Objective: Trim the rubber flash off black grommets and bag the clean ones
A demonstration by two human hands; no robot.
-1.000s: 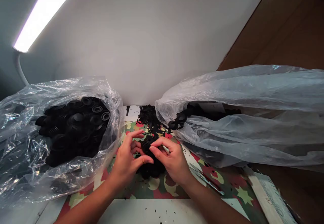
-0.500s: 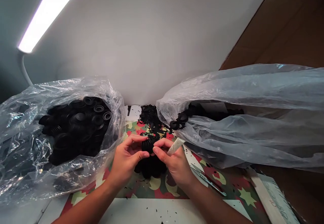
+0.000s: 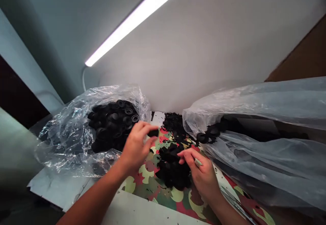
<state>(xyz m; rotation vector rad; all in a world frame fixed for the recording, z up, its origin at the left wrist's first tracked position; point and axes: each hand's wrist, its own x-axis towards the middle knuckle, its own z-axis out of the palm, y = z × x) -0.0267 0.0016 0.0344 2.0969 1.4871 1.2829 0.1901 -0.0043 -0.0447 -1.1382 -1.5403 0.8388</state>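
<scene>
My left hand (image 3: pixel 136 147), slightly blurred, grips a black ribbed rubber sleeve (image 3: pixel 153 133) between thumb and fingers, close to the left plastic bag's mouth. Closed around a thin pale tool (image 3: pixel 198 162) is my right hand (image 3: pixel 202 170); only a short end of the tool shows, so its working tip is hidden. Those right fingertips are beside a heap of black rubber pieces (image 3: pixel 174 174) on the patterned mat (image 3: pixel 150 167). Many similar ribbed sleeves (image 3: pixel 112 121) fill the clear bag (image 3: pixel 63 136) on the left.
Black rubber scraps (image 3: pixel 174 121) are piled near the wall. A second clear bag (image 3: pixel 254 167) with black pieces lies to the right. A metal tool with red parts (image 3: pixel 240 204) rests by my right forearm. A bright lamp (image 3: pixel 134 21) hangs above.
The view has swung left. My hands have moved apart: the left carries the rubber sleeve away toward the left bag, while the right stays near the heap with the pale tool.
</scene>
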